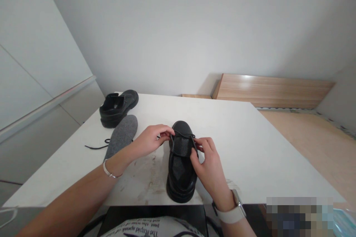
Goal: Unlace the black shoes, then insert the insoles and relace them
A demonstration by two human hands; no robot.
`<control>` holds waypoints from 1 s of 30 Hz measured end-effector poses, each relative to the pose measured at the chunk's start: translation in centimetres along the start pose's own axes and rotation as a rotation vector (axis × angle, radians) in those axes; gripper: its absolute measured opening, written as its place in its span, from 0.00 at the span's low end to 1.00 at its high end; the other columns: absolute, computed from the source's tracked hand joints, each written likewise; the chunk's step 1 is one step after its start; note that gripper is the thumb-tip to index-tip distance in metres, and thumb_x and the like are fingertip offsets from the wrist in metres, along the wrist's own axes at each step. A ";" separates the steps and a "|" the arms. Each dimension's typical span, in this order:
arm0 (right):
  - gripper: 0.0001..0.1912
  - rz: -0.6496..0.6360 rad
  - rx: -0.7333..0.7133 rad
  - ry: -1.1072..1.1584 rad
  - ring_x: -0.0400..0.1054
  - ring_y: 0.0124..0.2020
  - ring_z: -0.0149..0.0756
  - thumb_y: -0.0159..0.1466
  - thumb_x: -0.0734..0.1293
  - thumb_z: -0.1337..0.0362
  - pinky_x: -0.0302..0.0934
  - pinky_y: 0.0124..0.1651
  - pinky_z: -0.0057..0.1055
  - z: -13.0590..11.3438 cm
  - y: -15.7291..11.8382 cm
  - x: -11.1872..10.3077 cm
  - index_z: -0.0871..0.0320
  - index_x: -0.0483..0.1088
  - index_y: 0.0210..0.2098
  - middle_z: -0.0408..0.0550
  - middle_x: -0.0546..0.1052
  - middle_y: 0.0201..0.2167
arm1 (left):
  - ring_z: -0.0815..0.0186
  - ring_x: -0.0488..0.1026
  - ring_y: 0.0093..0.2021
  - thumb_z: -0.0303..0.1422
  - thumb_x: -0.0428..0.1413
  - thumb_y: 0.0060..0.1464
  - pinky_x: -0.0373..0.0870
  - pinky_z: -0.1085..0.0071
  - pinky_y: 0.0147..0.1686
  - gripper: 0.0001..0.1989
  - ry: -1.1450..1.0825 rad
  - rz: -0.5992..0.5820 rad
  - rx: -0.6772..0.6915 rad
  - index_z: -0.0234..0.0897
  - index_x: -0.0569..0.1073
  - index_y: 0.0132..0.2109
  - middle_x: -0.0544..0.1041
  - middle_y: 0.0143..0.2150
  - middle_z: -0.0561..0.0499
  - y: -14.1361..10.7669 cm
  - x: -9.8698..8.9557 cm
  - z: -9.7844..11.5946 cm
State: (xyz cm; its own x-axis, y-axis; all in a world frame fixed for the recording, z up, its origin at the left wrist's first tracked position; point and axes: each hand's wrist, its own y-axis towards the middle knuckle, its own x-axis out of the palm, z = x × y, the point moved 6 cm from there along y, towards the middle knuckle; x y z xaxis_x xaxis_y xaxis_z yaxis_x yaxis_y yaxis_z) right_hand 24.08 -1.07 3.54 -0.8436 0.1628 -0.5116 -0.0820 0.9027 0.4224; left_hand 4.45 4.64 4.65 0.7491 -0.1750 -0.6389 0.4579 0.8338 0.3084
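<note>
A black shoe (pixel 183 172) stands on the white table in front of me, its toe pointing away and its heel near the table edge. A dark shoelace (pixel 183 134) crosses the front of its tongue. My left hand (pixel 150 139) is at the shoe's left side, thumb and fingertips pinched around the lace there. My right hand (pixel 207 159) is at the right side, fingers curled at the eyelet flap and lace. To the left lies a grey felt insole (pixel 122 135), partly behind my left forearm. A loose black lace (pixel 96 148) sticks out from under it.
A second black shoe (pixel 115 109) sits at the table's far left corner. Smudges of dirt mark the white table (pixel 236 137) around the near shoe. Beyond the right edge is a wooden bed frame (pixel 272 89). A wall stands behind the table.
</note>
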 end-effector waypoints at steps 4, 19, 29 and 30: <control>0.08 0.002 0.008 0.007 0.67 0.44 0.39 0.67 0.61 0.68 0.68 0.49 0.41 0.0 0.0 0.0 0.57 0.68 0.45 0.49 0.68 0.42 | 0.67 0.76 0.37 0.24 0.55 0.59 0.70 0.72 0.40 0.09 0.055 -0.020 0.051 0.37 0.77 0.45 0.81 0.39 0.50 0.0 0.0 0.3; 0.08 0.002 0.006 0.006 0.68 0.44 0.40 0.67 0.61 0.67 0.69 0.49 0.42 -0.2 0.0 0.0 0.57 0.68 0.45 0.50 0.68 0.42 | 0.65 0.76 0.43 0.26 0.52 0.63 0.72 0.69 0.47 0.12 0.167 -0.060 0.116 0.38 0.77 0.49 0.79 0.42 0.48 0.1 0.1 1.6; 0.09 0.001 0.003 -0.023 0.68 0.44 0.41 0.67 0.61 0.68 0.68 0.49 0.43 -0.1 0.0 0.2 0.58 0.68 0.45 0.51 0.68 0.42 | 0.63 0.74 0.45 0.31 0.48 0.67 0.72 0.65 0.48 0.14 0.205 -0.019 0.042 0.34 0.76 0.51 0.73 0.48 0.44 -0.7 0.6 3.8; 0.09 -0.002 0.003 -0.034 0.68 0.43 0.41 0.66 0.62 0.68 0.68 0.49 0.43 -0.1 0.0 0.2 0.58 0.68 0.46 0.51 0.68 0.42 | 0.62 0.74 0.46 0.35 0.51 0.66 0.73 0.64 0.49 0.14 0.200 -0.026 0.007 0.34 0.76 0.51 0.73 0.49 0.44 -0.8 0.7 4.1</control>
State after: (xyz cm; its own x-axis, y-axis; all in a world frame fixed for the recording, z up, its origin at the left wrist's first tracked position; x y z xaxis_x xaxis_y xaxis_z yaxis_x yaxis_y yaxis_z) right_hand 23.86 -1.04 3.50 -0.8248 0.1744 -0.5378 -0.0819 0.9043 0.4189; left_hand 6.58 1.73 6.88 0.6269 -0.0886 -0.7741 0.4801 0.8264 0.2942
